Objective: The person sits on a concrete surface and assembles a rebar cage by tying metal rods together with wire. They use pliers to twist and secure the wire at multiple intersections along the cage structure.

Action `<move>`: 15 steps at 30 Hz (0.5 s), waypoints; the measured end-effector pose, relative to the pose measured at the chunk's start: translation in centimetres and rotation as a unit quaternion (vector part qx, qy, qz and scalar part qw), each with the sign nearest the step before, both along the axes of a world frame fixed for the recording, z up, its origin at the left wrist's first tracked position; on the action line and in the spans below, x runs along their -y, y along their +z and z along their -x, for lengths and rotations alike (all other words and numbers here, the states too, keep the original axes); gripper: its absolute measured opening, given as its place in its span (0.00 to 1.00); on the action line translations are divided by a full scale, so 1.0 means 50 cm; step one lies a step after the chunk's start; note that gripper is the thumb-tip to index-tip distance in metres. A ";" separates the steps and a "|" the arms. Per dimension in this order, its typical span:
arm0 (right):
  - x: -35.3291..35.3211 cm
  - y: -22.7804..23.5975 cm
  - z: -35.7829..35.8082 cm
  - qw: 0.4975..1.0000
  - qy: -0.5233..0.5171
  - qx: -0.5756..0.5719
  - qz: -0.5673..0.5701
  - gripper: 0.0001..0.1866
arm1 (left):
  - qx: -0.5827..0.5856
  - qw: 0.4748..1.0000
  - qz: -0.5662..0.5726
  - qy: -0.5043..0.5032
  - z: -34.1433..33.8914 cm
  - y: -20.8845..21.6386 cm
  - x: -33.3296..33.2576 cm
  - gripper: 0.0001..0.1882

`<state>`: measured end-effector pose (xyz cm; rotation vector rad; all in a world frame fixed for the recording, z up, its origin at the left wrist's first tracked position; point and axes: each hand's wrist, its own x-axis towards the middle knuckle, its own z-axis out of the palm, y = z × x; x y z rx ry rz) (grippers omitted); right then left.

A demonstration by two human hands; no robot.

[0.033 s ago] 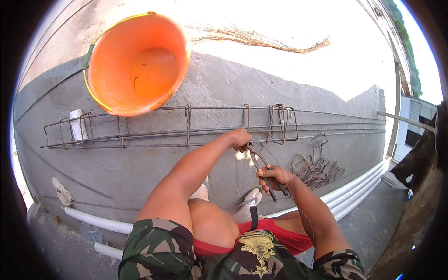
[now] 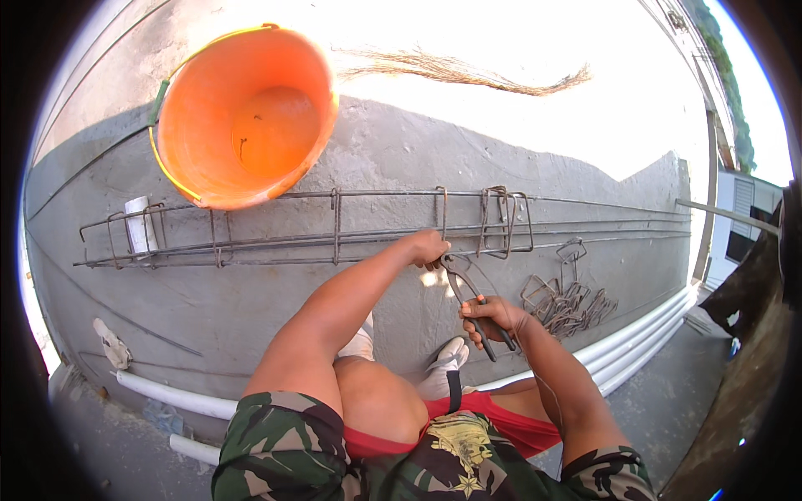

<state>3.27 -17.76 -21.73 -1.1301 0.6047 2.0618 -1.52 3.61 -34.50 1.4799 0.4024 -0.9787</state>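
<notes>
A long rebar cage [image 2: 338,227] of thin steel bars and square stirrups lies across the grey concrete in front of me. My left hand [image 2: 428,249] is closed round its near lower bar, at the foot of one stirrup [image 2: 444,204]; the fingertips are partly hidden. My right hand [image 2: 491,319] grips the dark handles of a pair of pincers [image 2: 464,288]. Their jaws are right beside my left fingers, at the bar. Thin tie wire [image 2: 545,386] trails past the pincers and along my right forearm. Several stirrups [image 2: 504,219] are bunched at the cage's right end.
An orange bucket [image 2: 188,125] stands beyond the cage at left. Loose bent stirrups [image 2: 572,305] are heaped to the right. White pipes [image 2: 618,355] run along the near side. A bundle of thin twigs [image 2: 468,73] lies far off in sunlight. A white cylinder [image 2: 140,225] sits in the cage's left end.
</notes>
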 end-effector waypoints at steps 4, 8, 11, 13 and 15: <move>0.022 -0.015 -0.012 1.000 -0.002 0.014 -0.007 0.09 | 0.228 0.944 -0.212 -0.105 0.006 0.144 -0.012 0.26; 0.024 -0.021 -0.020 1.000 0.011 0.012 -0.020 0.10 | 0.445 0.821 -0.330 -0.140 0.069 0.135 0.068 0.34; 0.030 -0.019 -0.026 0.999 -0.009 0.003 -0.031 0.11 | 0.541 0.773 -0.328 -0.050 0.086 0.126 0.119 0.31; 0.031 -0.018 -0.038 0.999 -0.010 0.001 -0.046 0.12 | 0.545 0.791 -0.272 -0.053 0.075 0.123 0.140 0.26; 0.028 0.002 -0.059 0.994 0.067 0.083 -0.014 0.18 | 0.490 0.846 -0.179 -0.112 0.056 0.110 0.148 0.21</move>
